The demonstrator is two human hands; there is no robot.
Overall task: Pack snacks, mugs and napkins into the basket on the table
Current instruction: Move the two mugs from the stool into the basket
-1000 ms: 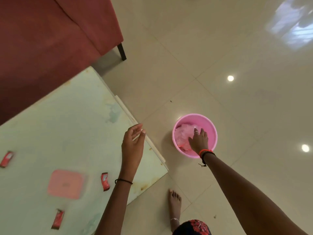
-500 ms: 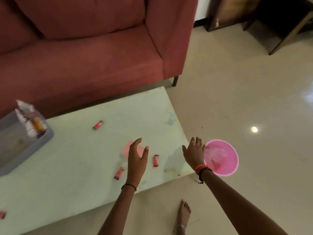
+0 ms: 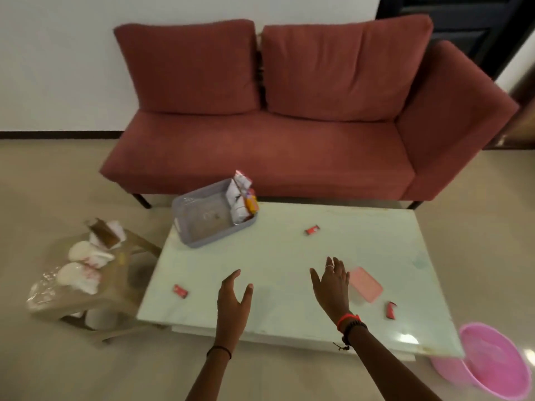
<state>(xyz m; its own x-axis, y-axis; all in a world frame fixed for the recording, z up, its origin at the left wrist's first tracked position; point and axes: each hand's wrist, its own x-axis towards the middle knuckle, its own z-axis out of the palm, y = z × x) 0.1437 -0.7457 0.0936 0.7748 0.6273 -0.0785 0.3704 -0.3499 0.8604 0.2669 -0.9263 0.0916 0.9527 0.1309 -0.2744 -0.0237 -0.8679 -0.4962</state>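
- Hovering nearest the camera, the left hand (image 3: 234,296) and the right hand (image 3: 333,285) hang over the near half of the desk (image 3: 289,256), fingers spread, each grip open and holding nothing; a pink tub (image 3: 492,363) sits on the floor off the desk's right corner, not part of the packing.
- Small red snack packets lie flat on the desk: one near the left hand (image 3: 180,291), long axis running left-near to right-far; one at the right edge (image 3: 390,310), tilted nearly end-on to the viewer; a pink flat pad (image 3: 365,283) lies just beside the right hand, its nature unclear.
- These packets look light, thin and crinkly, probably slippery in foil; a pinch across the short width, thumb over and fingers under one edge, should lift them without crushing.
- Farther out, a third red packet (image 3: 312,229) lies mid-desk, long axis roughly left to right.
- At the far left corner stands the grey basket (image 3: 202,221), rectangular, long axis angled from near-left to far-right, mostly bare inside; white snack bags (image 3: 238,198) stand upright against its right end.
- Off the desk to the left, a low stool (image 3: 86,285) carries white crumpled napkins (image 3: 84,253), soft and easily gathered by a loose handful; mugs cannot be made out clearly.
- Beyond everything, a red sofa (image 3: 289,111) backs the scene.
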